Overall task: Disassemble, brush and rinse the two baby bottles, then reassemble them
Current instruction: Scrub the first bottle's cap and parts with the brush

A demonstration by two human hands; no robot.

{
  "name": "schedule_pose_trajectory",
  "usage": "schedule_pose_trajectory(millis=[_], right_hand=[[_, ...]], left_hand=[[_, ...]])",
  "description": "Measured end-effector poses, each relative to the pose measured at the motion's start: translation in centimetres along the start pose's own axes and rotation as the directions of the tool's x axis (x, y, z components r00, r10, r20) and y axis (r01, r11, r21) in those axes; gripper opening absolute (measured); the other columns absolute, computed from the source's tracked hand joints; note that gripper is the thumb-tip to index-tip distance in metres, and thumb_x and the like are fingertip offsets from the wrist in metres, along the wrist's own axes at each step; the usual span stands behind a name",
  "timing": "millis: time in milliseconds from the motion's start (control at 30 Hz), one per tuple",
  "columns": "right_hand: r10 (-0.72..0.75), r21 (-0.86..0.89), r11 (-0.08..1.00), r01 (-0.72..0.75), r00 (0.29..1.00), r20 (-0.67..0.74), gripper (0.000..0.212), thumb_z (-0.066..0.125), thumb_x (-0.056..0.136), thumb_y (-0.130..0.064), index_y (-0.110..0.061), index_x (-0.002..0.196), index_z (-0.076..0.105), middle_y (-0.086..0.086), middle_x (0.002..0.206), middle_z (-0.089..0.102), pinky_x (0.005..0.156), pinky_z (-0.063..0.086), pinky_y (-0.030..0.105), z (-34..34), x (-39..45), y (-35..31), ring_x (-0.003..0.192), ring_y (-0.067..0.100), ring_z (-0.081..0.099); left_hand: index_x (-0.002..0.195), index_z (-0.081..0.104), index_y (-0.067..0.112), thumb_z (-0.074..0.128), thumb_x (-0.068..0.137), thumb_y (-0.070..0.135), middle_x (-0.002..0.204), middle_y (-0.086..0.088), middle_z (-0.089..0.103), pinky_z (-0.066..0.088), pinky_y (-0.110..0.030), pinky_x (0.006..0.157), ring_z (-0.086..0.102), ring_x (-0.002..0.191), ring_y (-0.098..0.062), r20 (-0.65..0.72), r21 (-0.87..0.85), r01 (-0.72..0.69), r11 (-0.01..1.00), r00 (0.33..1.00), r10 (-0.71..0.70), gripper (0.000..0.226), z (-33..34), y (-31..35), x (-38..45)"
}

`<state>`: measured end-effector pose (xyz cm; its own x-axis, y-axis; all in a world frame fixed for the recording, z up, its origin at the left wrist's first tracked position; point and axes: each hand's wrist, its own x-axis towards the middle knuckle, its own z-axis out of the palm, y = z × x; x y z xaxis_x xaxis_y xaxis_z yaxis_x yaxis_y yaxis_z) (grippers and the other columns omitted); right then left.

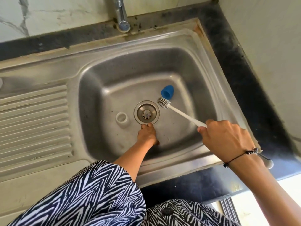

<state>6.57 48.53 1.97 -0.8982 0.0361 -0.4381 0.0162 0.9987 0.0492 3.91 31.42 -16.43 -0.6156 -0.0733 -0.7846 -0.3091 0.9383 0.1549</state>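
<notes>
Down in the steel sink (pixel 192 66) both hands are busy. The right hand (pixel 226 137) is wrapped around the white handle of the bottle brush (pixel 177 112), holding it slanted so the bristle head hovers low over the basin floor, just right of the drain (pixel 146 113) and just below the blue cap (pixel 167 92), which lies on its side toward the back right of the floor. The left hand (pixel 147 133) reaches to the near edge of the drain ring, its fingertips curled down there; whether they pinch something is too small to tell. A clear bottle ring (pixel 123 119) sits just left of the drain, close beside that hand. The back half of the basin floor is open, and so is the near right corner under the brush handle. The tap (pixel 123 18) hangs over the back rim. The ribbed draining board (pixel 32 121) runs off to the left. Dark bench (pixel 241 66) edging frames the sink's right side.
</notes>
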Motion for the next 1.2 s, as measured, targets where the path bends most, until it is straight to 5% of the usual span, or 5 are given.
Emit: schedule_pose_trajectory(millis=[200,333,467,1067,1200], right_hand=[[-0.025,0.052,0.998,0.026,0.999,-0.025,0.038,0.029,0.098,-0.046,-0.017,0.097,0.053,-0.002,0.07,0.042,0.064,0.039,0.031,-0.1,-0.8,0.1,0.079,0.03,0.057],[-0.051,0.108,0.992,0.059,0.996,-0.077,0.03,0.029,0.097,-0.046,-0.021,0.087,0.043,-0.005,0.064,0.039,0.061,0.038,0.029,-0.2,-2.2,0.2,0.066,0.024,0.046],[-0.07,0.126,0.988,0.091,0.984,-0.161,0.028,0.029,0.097,-0.046,-0.022,0.09,0.042,-0.004,0.062,0.041,0.057,0.039,0.029,-0.8,-3.6,-0.1,0.065,0.026,0.049],[-0.351,-0.504,0.862,0.047,0.774,-0.527,0.022,0.075,0.076,-0.017,-0.003,0.088,0.063,0.006,0.054,0.053,0.04,0.019,0.022,-2.2,-4.3,-3.6,0.036,0.024,0.052],[-0.251,-0.14,0.967,0.215,0.907,-0.338,0.026,0.037,0.099,-0.038,-0.014,0.094,0.046,0.004,0.075,0.056,0.052,0.033,0.03,-2.3,-4.9,-5.7,0.066,0.03,0.058]], left_hand=[[0.119,0.051,0.01,0.064,0.083,0.026,0.119,-0.017,0.052,0.048,-0.036,0.088,0.055,0.107,-0.03,-0.078,-0.488,0.009,0.873,0.996,-0.053,0.042,-1.0,0.1,-0.1],[0.084,0.05,0.006,0.058,0.089,0.008,0.099,-0.017,0.052,0.053,-0.039,0.075,0.054,0.088,-0.027,0.208,-0.937,0.189,-0.294,0.978,-0.033,0.01,-6.1,0.5,-1.7],[0.11,0.051,0.001,0.059,0.091,0.007,0.123,-0.025,0.048,0.051,-0.052,0.088,0.053,0.112,-0.041,0.144,-0.739,0.133,-0.661,0.989,0.037,0.022,-10.1,0.0,-3.5],[0.118,0.052,0.009,0.053,0.095,0.027,0.087,-0.01,0.06,0.037,-0.035,0.1,0.062,0.078,-0.022,-0.158,-0.877,-0.093,-0.472,0.982,0.101,0.029,-14.1,-1.7,-12.2],[0.1,0.058,0.006,0.052,0.096,0.026,0.089,-0.012,0.062,0.043,-0.035,0.1,0.064,0.084,-0.024,-0.27,-0.819,-0.164,-0.55,0.956,0.118,0.022,-14.6,-2.9,-13.0]])
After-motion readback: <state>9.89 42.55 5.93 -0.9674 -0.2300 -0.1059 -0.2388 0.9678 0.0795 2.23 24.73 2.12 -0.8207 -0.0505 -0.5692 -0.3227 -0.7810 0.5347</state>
